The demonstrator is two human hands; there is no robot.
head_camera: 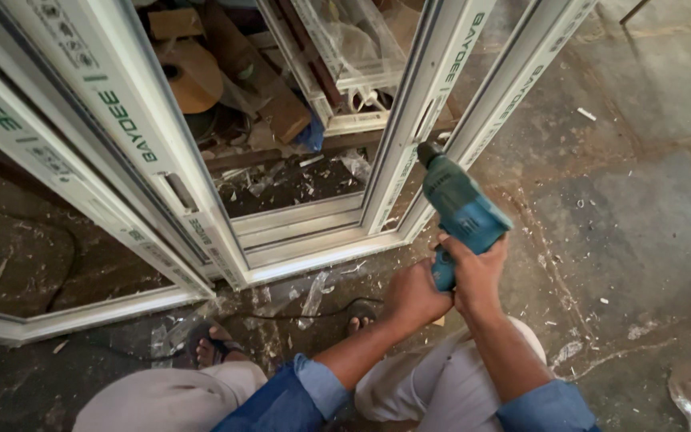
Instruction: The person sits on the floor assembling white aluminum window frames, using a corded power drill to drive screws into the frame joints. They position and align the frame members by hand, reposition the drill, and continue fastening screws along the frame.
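A teal power drill (459, 206) points up and left, its tip close to the right upright of a white plastic window frame (305, 232) standing on the floor. My right hand (477, 272) grips the drill's handle. My left hand (413, 298) closes on the bottom of the same handle, just below the right hand. Both forearms come up from rolled blue sleeves. My knees in light trousers fill the bottom of the view, and my sandalled foot (211, 342) rests near the frame's lower rail.
A black cable (305, 314) runs across the dusty concrete floor by my feet. Plastic scraps and white shavings (313, 294) litter the ground. Behind the frame lie wooden offcuts (193, 72), cardboard and another white frame piece (345, 72).
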